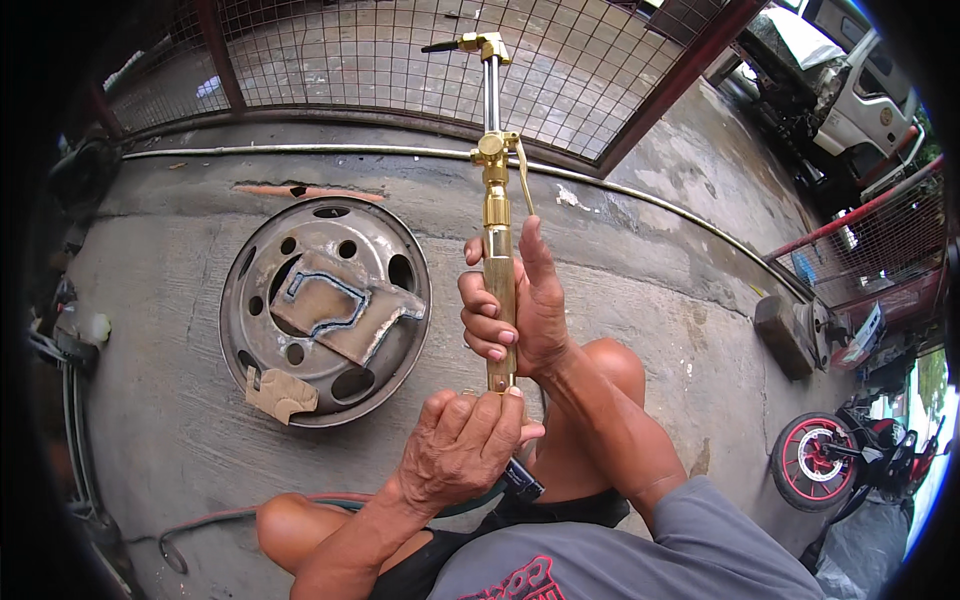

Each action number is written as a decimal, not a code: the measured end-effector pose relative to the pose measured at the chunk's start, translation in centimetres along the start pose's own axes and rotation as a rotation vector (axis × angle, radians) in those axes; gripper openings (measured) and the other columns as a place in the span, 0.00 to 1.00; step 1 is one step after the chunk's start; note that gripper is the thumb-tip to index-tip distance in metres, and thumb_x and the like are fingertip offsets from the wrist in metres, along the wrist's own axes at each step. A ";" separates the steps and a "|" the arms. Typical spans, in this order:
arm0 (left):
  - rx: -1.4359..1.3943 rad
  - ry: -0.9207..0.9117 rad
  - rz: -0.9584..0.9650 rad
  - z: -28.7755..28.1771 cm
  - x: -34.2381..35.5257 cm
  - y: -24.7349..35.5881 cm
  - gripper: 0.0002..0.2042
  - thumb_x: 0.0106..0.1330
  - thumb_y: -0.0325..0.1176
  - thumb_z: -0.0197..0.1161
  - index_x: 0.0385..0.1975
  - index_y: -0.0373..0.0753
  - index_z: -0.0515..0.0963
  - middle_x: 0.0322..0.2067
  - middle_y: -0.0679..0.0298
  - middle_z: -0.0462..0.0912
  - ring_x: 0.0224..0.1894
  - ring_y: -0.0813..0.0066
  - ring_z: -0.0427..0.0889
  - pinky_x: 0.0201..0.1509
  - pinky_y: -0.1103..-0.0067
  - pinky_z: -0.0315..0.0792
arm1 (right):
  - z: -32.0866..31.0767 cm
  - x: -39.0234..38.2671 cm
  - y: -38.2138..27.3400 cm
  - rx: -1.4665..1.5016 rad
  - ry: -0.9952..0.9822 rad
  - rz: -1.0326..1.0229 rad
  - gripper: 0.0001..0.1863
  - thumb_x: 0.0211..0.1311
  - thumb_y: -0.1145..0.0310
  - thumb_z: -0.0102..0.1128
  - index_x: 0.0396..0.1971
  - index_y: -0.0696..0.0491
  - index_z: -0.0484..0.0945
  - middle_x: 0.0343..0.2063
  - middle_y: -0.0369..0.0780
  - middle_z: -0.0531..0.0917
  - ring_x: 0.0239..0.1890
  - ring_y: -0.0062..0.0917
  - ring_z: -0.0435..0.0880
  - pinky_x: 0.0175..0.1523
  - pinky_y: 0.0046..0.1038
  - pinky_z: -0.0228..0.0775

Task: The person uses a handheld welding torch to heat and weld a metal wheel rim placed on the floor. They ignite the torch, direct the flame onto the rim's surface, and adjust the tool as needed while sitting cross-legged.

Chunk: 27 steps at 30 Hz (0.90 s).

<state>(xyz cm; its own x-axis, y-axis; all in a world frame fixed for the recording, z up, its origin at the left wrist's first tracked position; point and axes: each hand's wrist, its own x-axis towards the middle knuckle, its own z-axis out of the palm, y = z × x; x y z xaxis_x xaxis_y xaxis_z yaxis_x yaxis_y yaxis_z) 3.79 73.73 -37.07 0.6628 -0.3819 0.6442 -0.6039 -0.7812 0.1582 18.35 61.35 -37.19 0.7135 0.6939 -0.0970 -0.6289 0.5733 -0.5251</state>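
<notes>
A brass cutting torch stands upright in front of me, its head at the top with a dark tip pointing left. My right hand wraps round the ribbed brass handle, thumb raised beside the curved lever. Lower down, my left hand is closed about the torch's bottom end, and its fingers hide the fittings there. Below that hand sticks out a dark cylindrical piece, whose kind I cannot make out. Left of the torch, a steel wheel rim lies flat on the concrete.
On the rim rest a cut metal plate and a torn cardboard piece. A red and a green hose run by my left knee. Wire mesh and a pipe lie ahead; a motorcycle wheel and truck stand right.
</notes>
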 end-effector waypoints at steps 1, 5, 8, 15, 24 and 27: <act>0.001 -0.016 -0.004 0.0 -0.1 0.1 0.20 0.71 0.46 0.67 0.49 0.33 0.79 0.39 0.63 0.80 0.39 0.71 0.76 0.44 0.71 0.71 | 0.0 0.1 0.1 -0.007 -0.002 0.000 0.39 0.71 0.24 0.39 0.50 0.50 0.69 0.19 0.33 0.69 0.09 0.12 0.66 0.13 0.21 0.67; -0.074 -0.114 0.133 -0.1 0.1 -0.8 0.22 0.67 0.38 0.67 0.56 0.31 0.78 0.46 0.57 0.80 0.46 0.65 0.77 0.51 0.68 0.74 | 0.4 0.4 -0.3 -0.031 -0.005 0.012 0.35 0.73 0.27 0.42 0.46 0.49 0.69 0.18 0.33 0.68 0.08 0.12 0.64 0.11 0.19 0.63; -0.093 -0.165 0.221 -0.6 0.2 -1.2 0.24 0.64 0.36 0.64 0.59 0.32 0.77 0.54 0.54 0.79 0.56 0.60 0.77 0.64 0.65 0.73 | 0.0 0.6 -0.2 -0.062 -0.020 0.047 0.36 0.72 0.26 0.40 0.47 0.49 0.69 0.18 0.32 0.68 0.08 0.12 0.63 0.12 0.20 0.65; -0.430 -0.124 0.050 -2.7 1.1 -2.9 0.27 0.64 0.30 0.68 0.64 0.32 0.74 0.63 0.49 0.77 0.65 0.52 0.76 0.70 0.61 0.72 | 0.9 0.5 0.6 -0.153 0.023 0.110 0.28 0.75 0.34 0.48 0.43 0.48 0.68 0.16 0.29 0.64 0.07 0.10 0.60 0.10 0.17 0.62; -1.307 0.123 -0.892 -1.3 -0.3 -9.1 0.40 0.79 0.58 0.51 0.77 0.30 0.53 0.66 0.49 0.73 0.70 0.58 0.72 0.72 0.68 0.68 | -0.2 -0.9 4.8 0.014 -0.321 0.519 0.14 0.79 0.52 0.52 0.34 0.43 0.66 0.12 0.30 0.66 0.08 0.16 0.66 0.16 0.23 0.67; -1.832 0.143 -0.753 0.1 -0.4 -9.7 0.40 0.77 0.55 0.56 0.78 0.36 0.52 0.67 0.45 0.71 0.70 0.56 0.72 0.74 0.65 0.68 | -0.4 -0.9 6.9 0.156 -0.467 0.632 0.11 0.76 0.60 0.54 0.33 0.47 0.65 0.12 0.32 0.67 0.08 0.19 0.69 0.18 0.26 0.69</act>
<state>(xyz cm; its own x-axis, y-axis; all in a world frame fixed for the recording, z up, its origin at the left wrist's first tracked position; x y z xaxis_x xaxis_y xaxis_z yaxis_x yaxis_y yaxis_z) 9.40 81.38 -38.96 0.9782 -0.1677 0.1222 0.0159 0.6480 0.7615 13.47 64.48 -41.00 0.0262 0.9986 0.0451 -0.9316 0.0408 -0.3613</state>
